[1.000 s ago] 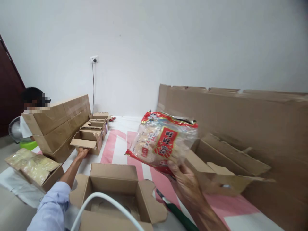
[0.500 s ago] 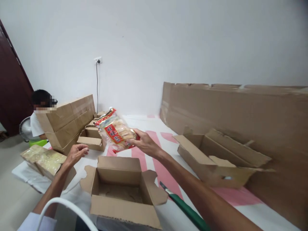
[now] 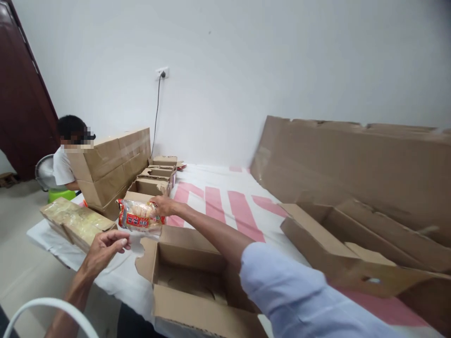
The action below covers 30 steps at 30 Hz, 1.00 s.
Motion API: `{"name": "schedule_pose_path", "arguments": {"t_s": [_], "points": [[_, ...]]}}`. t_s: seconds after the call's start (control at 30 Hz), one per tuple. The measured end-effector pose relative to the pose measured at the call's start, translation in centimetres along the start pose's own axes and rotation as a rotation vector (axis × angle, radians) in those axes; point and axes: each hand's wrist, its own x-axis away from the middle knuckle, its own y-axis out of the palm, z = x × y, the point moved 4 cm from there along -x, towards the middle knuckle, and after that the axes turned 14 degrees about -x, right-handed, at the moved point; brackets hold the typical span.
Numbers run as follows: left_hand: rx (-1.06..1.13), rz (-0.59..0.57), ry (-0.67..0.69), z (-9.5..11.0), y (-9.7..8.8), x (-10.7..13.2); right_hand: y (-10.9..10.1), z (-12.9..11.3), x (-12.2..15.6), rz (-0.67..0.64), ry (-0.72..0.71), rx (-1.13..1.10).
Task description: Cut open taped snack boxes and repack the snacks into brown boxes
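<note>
My right hand [image 3: 164, 206] grips the right end of a clear and red plastic snack bag [image 3: 138, 215] with pale pieces inside. The bag hangs above the table, past the far left corner of an open cardboard box [image 3: 200, 300]. That box stands in front of me, and my right arm crosses over its right side. Below and left of the bag is my left hand [image 3: 107, 249], its fingers loosely bent and holding nothing, apart from the bag. Behind the bag stands a row of smaller open cardboard boxes [image 3: 150, 186].
Stacked closed cartons [image 3: 116, 169] stand at the left, with a taped carton [image 3: 75, 220] nearer me. A person in white [image 3: 63, 166] is behind the stack. On the right lie another open box [image 3: 317, 249] and a tall cardboard panel [image 3: 345, 159]. A cord [image 3: 156, 112] hangs from a wall socket.
My right hand has carried the snack bag left and down, closer to my left hand. The bag now lies more level. The view has shifted, and my right sleeve now covers the green-handled cutter.
</note>
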Motion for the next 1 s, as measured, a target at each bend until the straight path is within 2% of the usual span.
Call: {"name": "schedule_pose_path", "arguments": {"t_s": [0.17, 0.33, 0.5, 0.6, 0.67, 0.73, 0.77, 0.83, 0.87, 0.9, 0.93, 1.0], "points": [[0.029, 0.008, -0.021, -1.2, 0.5, 0.7, 2.0, 1.0, -2.6, 0.048, 0.032, 0.083], [0.088, -0.03, -0.043, -2.0, 1.8, 1.1, 3.2, 1.8, -2.7, 0.157, 0.051, 0.148], [0.121, -0.053, -0.039, -2.6, 3.0, 1.1, 2.7, 1.4, -1.8, 0.29, 0.072, 0.115], [0.125, -0.052, -0.032, -2.8, 3.6, 1.2, 1.6, -0.3, -0.6, 0.308, 0.034, 0.051], [0.149, -0.048, -0.031, -2.8, 3.8, 1.5, 1.0, -2.4, 1.4, 0.284, -0.014, 0.001], [0.183, -0.038, -0.025, -2.6, 3.5, 1.9, 0.8, -5.2, 4.9, 0.194, -0.077, -0.077], [0.194, -0.031, -0.015, -2.4, 3.2, 2.1, 1.1, -6.9, 7.3, 0.091, -0.135, -0.159], [0.208, -0.024, 0.011, -1.9, 2.5, 2.8, 2.7, -10.8, 13.3, -0.315, -0.292, -0.599], [0.216, -0.027, 0.026, -1.5, 2.2, 3.2, 3.4, -12.6, 16.5, -0.467, -0.325, -0.743], [0.224, -0.037, 0.042, -1.2, 2.0, 3.6, 4.2, -14.2, 19.3, -0.544, -0.335, -0.853], [0.232, -0.052, 0.06, -0.8, 1.9, 4.0, 4.7, -15.6, 21.5, -0.517, -0.343, -0.945], [0.246, -0.075, 0.1, 0.0, 2.1, 4.6, 6.0, -18.2, 24.5, -0.485, -0.372, -0.994]]}}
